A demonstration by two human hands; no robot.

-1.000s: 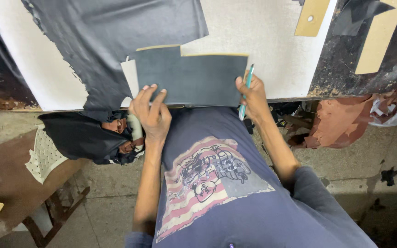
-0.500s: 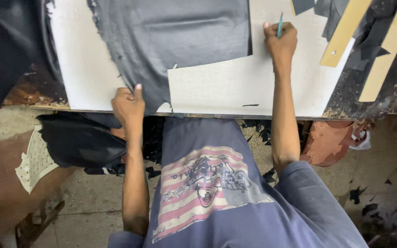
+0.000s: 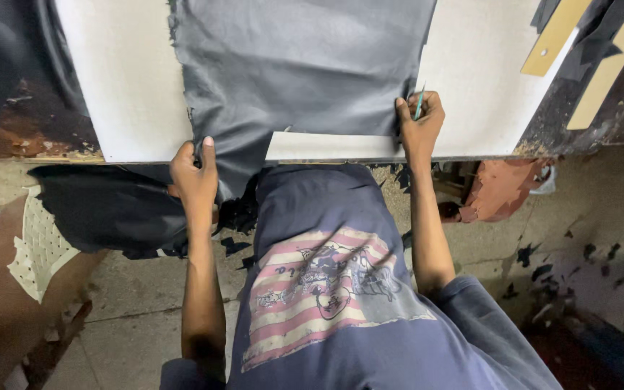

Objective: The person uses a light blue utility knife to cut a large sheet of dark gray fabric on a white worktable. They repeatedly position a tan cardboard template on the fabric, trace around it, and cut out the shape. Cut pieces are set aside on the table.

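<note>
A large dark grey leather sheet (image 3: pixel 305 65) lies spread over a white cutting board (image 3: pixel 120 79), one ragged part hanging over the near edge. My left hand (image 3: pixel 195 173) pinches that hanging part at the board's front edge. My right hand (image 3: pixel 420 123) rests on the sheet's lower right corner and grips a thin teal pen-like tool (image 3: pixel 419 102), its tip up. A pale strip of board shows between my hands below the leather's straight cut edge.
Two tan wooden strips (image 3: pixel 550 36) and dark leather scraps lie at the board's right. A black leather pile (image 3: pixel 110 209) hangs below the bench at left, reddish leather (image 3: pixel 503 188) at right. Small black offcuts (image 3: pixel 525 253) dot the floor.
The rectangular dark pattern piece under my hands a second ago is gone. The leather sheet now sits closer to the front edge. My right hand went far up the board, then came back.
</note>
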